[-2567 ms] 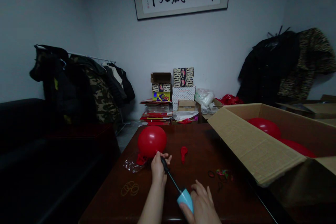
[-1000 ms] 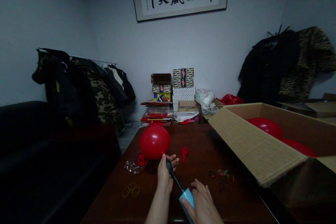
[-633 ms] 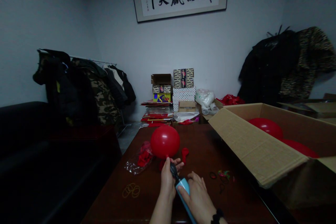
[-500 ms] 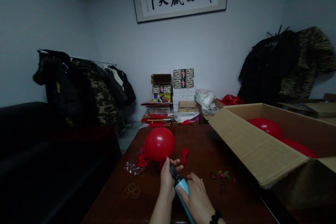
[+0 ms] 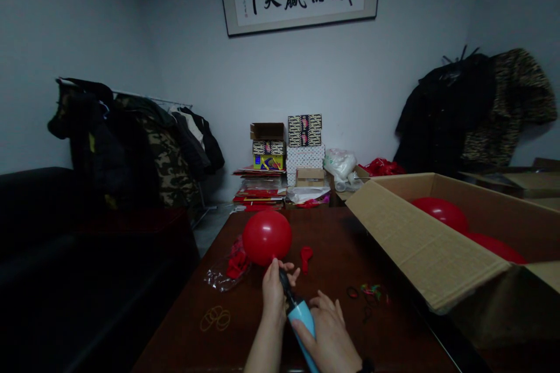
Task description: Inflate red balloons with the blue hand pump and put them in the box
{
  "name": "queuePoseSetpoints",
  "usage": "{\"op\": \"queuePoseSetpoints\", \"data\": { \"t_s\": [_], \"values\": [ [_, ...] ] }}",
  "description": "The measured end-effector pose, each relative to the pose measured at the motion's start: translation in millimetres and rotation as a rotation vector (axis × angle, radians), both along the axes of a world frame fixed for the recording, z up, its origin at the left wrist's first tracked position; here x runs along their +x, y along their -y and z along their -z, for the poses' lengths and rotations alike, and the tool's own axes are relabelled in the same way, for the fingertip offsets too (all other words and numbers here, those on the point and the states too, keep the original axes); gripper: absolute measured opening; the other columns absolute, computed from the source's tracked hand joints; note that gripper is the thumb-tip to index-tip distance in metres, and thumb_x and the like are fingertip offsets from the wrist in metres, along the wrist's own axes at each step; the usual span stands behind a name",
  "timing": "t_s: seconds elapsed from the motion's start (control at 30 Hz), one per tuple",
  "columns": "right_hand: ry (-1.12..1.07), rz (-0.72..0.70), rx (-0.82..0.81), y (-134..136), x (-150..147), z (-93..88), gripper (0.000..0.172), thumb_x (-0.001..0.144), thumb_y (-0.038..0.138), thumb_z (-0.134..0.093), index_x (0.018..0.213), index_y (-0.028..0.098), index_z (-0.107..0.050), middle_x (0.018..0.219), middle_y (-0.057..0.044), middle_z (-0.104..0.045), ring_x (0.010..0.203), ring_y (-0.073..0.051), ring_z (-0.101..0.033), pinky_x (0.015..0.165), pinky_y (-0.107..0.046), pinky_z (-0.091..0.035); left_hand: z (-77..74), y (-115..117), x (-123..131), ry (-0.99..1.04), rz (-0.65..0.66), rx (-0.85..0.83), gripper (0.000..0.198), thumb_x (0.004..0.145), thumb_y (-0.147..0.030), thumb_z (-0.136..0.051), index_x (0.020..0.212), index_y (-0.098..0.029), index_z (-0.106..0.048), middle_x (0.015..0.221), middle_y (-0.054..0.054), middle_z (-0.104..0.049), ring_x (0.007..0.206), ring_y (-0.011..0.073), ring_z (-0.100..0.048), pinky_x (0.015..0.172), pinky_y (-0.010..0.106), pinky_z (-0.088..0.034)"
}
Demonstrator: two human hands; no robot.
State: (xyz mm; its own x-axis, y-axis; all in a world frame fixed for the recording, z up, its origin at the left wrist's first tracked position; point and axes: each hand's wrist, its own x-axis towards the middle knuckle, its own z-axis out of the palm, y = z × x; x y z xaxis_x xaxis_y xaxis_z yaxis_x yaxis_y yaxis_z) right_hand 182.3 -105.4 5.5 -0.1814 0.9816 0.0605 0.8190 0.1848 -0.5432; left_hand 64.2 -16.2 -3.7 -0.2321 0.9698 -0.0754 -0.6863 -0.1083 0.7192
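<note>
My left hand [image 5: 275,288] is pinching the near end of the red balloon [image 5: 266,238], just ahead. My right hand [image 5: 328,331], farther back, is holding the blue pump [image 5: 301,319], which is pointing toward the balloon.

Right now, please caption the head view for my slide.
Left hand holds a red balloon; right hand grips a blue pump.

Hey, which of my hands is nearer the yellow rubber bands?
Left. Your left hand, pinching the balloon by its neck, is right of the bands; your right hand, gripping the pump, is farther right.
</note>
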Motion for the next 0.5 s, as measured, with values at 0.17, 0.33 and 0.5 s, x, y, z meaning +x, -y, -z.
{"op": "queuePoseSetpoints", "data": {
  "t_s": [0.17, 0.33, 0.5],
  "values": [
    [0.099, 0.035, 0.057, 12.5, 3.7, 6.9, 0.048, 0.084, 0.051, -0.047, 0.103, 0.012, -0.068, 0.129, -0.014, -0.055, 0.135, -0.033, -0.028, 0.112, -0.053, -0.009, -5.6, -12.9, -14.1, 0.013, -0.06, 0.034, 0.027, 0.082, -0.036, -0.059, 0.066, -0.016, -0.051, 0.064, 0.003, -0.068, 0.035, 0.0061, -0.048, 0.083, 0.046, -0.053],
    [0.127, -0.001, 0.041, 22.7, 15.0, 17.3, 0.048, 0.08, 0.053, -0.054, 0.101, 0.013, -0.069, 0.129, -0.016, -0.055, 0.135, -0.034, -0.029, 0.112, -0.052, -0.009, -18.5, -26.8, -38.2, 0.039, -0.145, -0.004, 0.023, 0.088, -0.026, -0.051, 0.066, -0.017, -0.05, 0.06, 0.002, -0.066, 0.035, 0.0065, -0.047, 0.082, 0.046, -0.054],
    [0.09, -0.052, -0.048, 22.4, 22.0, 23.5, 0.048, 0.078, 0.054, -0.056, 0.1, 0.013, -0.069, 0.126, -0.014, -0.057, 0.134, -0.035, -0.03, 0.112, -0.054, -0.009, -26.9, -35.6, -51.8, 0.074, -0.154, -0.065, 0.026, 0.09, -0.023, -0.047, 0.065, -0.016, -0.049, 0.059, 0.002, -0.065, 0.033, 0.0055, -0.045, 0.081, 0.044, -0.054]
  ]
}}
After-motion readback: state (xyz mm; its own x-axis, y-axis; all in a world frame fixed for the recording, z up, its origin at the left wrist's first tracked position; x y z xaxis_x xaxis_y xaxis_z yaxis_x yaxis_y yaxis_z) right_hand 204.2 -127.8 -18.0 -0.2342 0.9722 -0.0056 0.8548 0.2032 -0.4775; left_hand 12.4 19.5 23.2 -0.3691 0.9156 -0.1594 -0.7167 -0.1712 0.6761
